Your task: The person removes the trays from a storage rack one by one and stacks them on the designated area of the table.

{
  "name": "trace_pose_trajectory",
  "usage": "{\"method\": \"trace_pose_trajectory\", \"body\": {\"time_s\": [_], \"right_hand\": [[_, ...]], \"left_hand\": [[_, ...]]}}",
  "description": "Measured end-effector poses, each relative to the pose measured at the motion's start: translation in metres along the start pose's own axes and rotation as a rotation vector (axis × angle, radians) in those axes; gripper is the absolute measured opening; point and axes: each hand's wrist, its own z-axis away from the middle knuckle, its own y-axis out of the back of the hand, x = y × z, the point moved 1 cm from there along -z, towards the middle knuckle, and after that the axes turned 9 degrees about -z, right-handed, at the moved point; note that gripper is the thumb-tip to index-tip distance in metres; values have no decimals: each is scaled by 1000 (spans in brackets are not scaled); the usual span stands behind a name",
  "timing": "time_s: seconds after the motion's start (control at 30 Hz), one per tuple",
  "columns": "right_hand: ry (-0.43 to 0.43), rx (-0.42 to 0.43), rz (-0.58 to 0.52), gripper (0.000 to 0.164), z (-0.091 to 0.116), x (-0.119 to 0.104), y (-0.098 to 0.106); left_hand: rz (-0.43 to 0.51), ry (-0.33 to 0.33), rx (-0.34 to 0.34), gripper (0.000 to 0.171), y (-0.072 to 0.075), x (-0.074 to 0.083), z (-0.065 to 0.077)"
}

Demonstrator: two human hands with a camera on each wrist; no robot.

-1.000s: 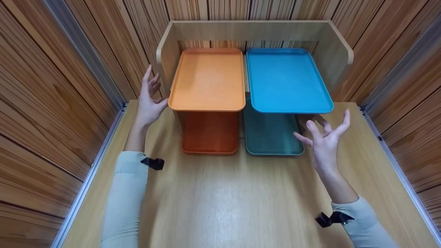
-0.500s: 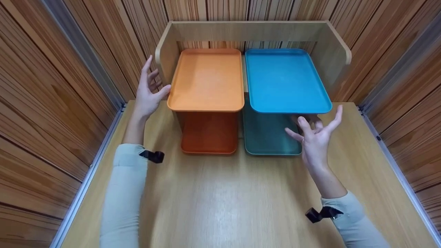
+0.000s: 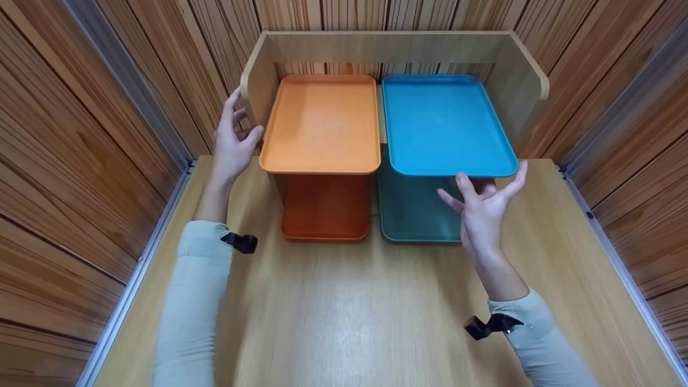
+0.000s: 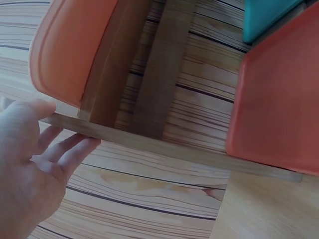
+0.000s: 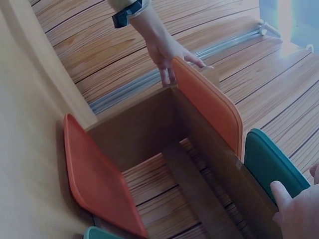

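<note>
Left hand [image 3: 232, 150], fingers released, touches the shelf's [image 3: 387, 49] left edge; right hand [image 3: 482, 217], fingers spread, holds nothing near its front right corner. Gentle, even pressure should avoid jolting the blue tray [image 3: 450, 126].

I look forward and down on the shelf [image 3: 387, 47] from the head; both closer wrist views share its upper orange tray [image 3: 325, 123].
</note>
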Motion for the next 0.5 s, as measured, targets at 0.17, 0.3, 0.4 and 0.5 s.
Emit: {"method": "trace_pose_trajectory", "body": {"time_s": [0.17,0.3,0.4,0.5], "right_hand": [[28,26,-65,119,-2,2,-10],[49,76,-66,125,-5,6,-15],[63,105,-59,128,-8,8,-17],[67,119,-66,126,-8,8,-17]], "left_hand": [[-38,-7,22,77,2,2,-1],[-62,6,10,76,1,1,-2],[-75,17,0,75,0,1,-2],[-82,25,-8,75,-1,2,-2]]}}
